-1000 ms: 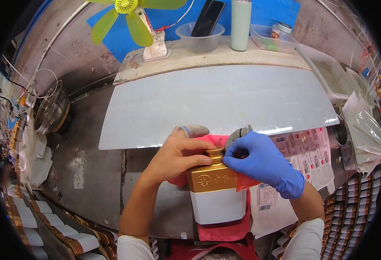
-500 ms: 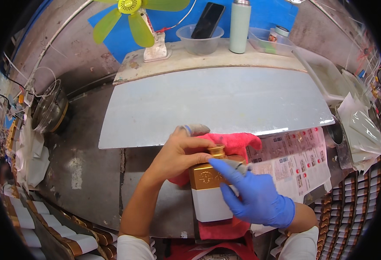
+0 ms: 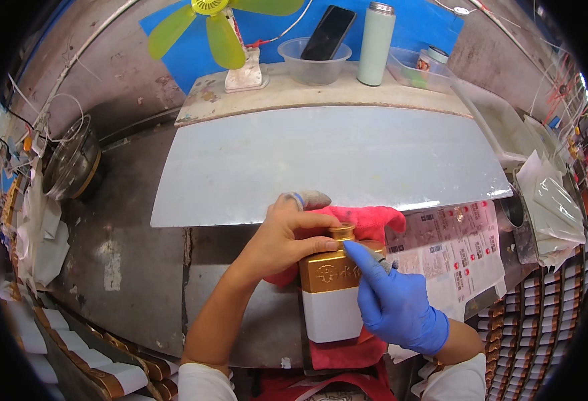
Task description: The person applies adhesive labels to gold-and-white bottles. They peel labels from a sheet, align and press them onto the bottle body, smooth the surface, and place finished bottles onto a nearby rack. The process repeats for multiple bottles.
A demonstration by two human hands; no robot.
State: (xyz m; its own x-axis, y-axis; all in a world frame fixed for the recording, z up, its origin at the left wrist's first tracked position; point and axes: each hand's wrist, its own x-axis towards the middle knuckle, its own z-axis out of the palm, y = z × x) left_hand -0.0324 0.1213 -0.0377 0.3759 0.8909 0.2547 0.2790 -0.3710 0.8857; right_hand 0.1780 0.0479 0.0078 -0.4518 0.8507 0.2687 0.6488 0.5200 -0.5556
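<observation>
A flat-shouldered bottle (image 3: 333, 314), white below and gold above, stands tilted near my body on a red cloth (image 3: 347, 354). My left hand (image 3: 287, 234), bare except for a grey cover on one finger, is closed around its shoulder, with the thumb beside the gold neck (image 3: 343, 232). In a blue glove, my right hand (image 3: 401, 301) is closed against the bottle's right side, one finger stretched to the base of the neck. A small grey piece (image 3: 384, 259) shows behind the gloved fingers; whether it is a finger cover or a cloth I cannot tell.
Beyond the bottle lies a pale grey board (image 3: 334, 160). A yellow-green fan (image 3: 224, 40), a clear bowl (image 3: 314, 63) with a phone and a pale green flask (image 3: 376, 47) stand behind it. Printed sheets (image 3: 451, 260) lie right; rows of white-and-gold bottles (image 3: 534, 334) flank both sides.
The gloved fingers have shifted slightly over the bottle's shoulder, and the lower one has drawn back from its front. My left hand keeps its hold. The whole view has moved slightly.
</observation>
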